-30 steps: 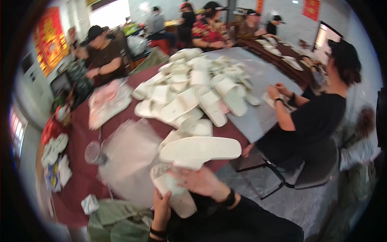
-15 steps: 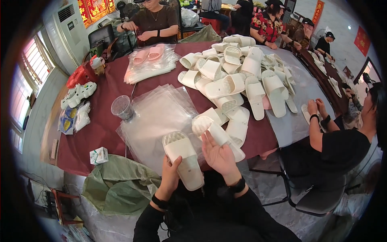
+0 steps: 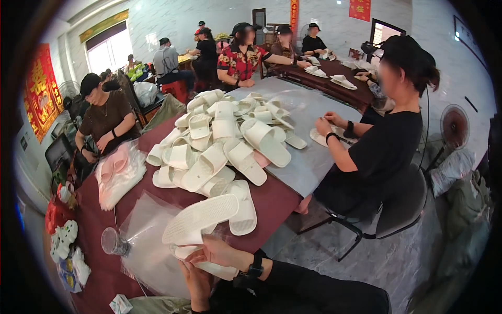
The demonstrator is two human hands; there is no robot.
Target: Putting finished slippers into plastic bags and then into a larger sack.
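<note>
My right hand (image 3: pixel 222 252) is closed on a white slipper (image 3: pixel 201 219), which is turned so that its ridged sole faces up. Just below, my left hand (image 3: pixel 197 285) grips a second white slipper (image 3: pixel 222 270), partly covered by the right hand and the first slipper. The two slippers are close together, overlapping in view. Beyond them lies a big heap of white slippers (image 3: pixel 225 125), one of them (image 3: pixel 243 209) at its near edge. A stack of clear plastic bags (image 3: pixel 144 235) lies on the table left of my hands.
A clear plastic cup (image 3: pixel 114 242) stands beside the bags on the dark red tablecloth (image 3: pixel 99 261). Pink slippers (image 3: pixel 114 162) rest on more bags farther left. White clogs (image 3: pixel 64 239) sit at the left edge. A co-worker (image 3: pixel 381 125) sits at the right, handling a white slipper.
My right hand, open before, has picked up a slipper and turned it sole up. It has come left, over the slipper in my left hand. The view has swung to the right.
</note>
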